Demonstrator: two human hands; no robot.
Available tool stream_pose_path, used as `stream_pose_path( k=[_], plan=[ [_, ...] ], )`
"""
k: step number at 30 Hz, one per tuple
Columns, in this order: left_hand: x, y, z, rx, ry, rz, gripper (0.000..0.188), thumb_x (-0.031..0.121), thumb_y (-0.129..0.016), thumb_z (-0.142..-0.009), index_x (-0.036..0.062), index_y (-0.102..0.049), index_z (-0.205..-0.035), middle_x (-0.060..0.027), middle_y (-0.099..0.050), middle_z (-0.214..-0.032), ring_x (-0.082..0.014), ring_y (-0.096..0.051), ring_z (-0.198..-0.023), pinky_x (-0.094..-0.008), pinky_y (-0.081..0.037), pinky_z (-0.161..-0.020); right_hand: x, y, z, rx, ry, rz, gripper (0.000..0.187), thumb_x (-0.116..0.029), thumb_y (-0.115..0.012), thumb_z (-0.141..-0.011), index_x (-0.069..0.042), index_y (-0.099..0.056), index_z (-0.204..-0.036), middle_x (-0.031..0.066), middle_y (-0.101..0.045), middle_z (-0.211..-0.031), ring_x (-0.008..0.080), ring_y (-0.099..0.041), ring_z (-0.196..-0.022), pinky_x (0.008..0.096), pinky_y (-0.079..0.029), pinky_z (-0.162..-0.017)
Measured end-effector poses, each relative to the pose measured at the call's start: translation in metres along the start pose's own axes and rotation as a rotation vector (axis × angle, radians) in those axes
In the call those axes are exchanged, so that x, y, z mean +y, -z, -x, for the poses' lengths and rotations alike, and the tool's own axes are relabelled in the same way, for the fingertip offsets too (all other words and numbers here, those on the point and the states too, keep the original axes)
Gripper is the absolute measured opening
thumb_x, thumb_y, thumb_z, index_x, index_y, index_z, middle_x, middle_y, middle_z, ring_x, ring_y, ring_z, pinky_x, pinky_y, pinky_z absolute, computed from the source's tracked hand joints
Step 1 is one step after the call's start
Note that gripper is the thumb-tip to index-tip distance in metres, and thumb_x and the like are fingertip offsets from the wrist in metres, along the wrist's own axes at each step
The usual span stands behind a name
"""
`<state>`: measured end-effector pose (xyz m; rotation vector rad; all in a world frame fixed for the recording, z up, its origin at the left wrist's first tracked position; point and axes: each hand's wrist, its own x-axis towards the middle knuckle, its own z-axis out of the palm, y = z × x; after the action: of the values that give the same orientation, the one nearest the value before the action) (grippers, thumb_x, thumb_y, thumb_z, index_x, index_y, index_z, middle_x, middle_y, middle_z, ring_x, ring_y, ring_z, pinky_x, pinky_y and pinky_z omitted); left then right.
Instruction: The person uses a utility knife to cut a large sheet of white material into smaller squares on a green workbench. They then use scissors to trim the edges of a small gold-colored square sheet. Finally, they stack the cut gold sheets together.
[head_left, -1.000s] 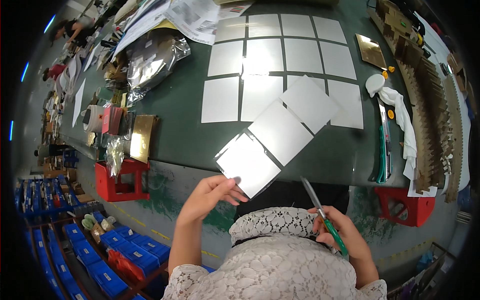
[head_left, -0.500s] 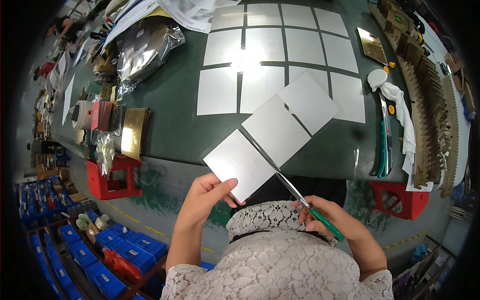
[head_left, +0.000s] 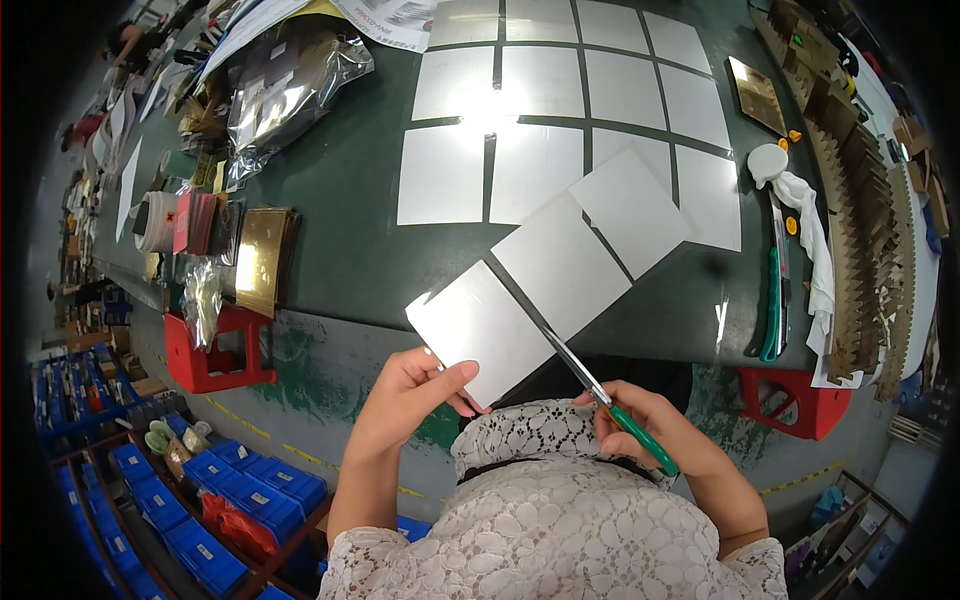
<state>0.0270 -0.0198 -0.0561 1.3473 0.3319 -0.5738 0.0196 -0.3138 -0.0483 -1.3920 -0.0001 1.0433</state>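
Head view: a cut seems under way at the first gap of a three-panel white strip [head_left: 565,265], with the second gap seemingly untouched.
Taking the nearest panel [head_left: 480,335] as the clock's centre, the strip runs toward 2 o'clock, its far panel [head_left: 635,210] overlapping a grid of white panels [head_left: 540,85] on the green table [head_left: 340,220]. At about 7 o'clock the left hand [head_left: 410,395] pinches the panel's near corner between thumb and fingers. At 4 o'clock the right hand [head_left: 660,420] is closed around a green-handled cutting tool [head_left: 637,437], probably scissors, its blade at the first gap. That parting looks unfinished; the second gap apparently remains. Whether the grid's panels are already separate, I cannot tell.
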Motion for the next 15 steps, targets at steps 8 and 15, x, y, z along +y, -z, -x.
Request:
stream_pose_path(
  k=[8, 15],
  plan=[
    [0.005, 0.005, -0.003, -0.061, 0.03, -0.002, 0.021, 0.013, -0.061, -0.093, -0.0064, -0.067, -0.089, -0.0136, -0.07, -0.081, -0.0176, -0.069, -0.069, -0.0233, -0.055, -0.058, 0.006, 0.0, -0.005, -0.013, 0.025, -0.085, 0.045, -0.016, -0.075, -0.084, -0.003, -0.056, -0.122, -0.0025, -0.053, -0.077, 0.0035, -0.049, -0.072, 0.019, -0.04, -0.066],
    [0.004, 0.006, 0.001, -0.035, 0.034, 0.027, 0.015, 0.007, -0.06, -0.091, -0.006, -0.067, -0.086, -0.0163, -0.069, -0.076, -0.0206, -0.069, -0.061, -0.027, -0.056, -0.053, -0.007, -0.01, -0.022, -0.011, 0.03, -0.145, 0.04, -0.017, -0.071, -0.088, -0.001, -0.056, -0.121, -0.0039, -0.052, -0.076, 0.0018, -0.045, -0.063, 0.0183, -0.035, -0.056]
  ],
)
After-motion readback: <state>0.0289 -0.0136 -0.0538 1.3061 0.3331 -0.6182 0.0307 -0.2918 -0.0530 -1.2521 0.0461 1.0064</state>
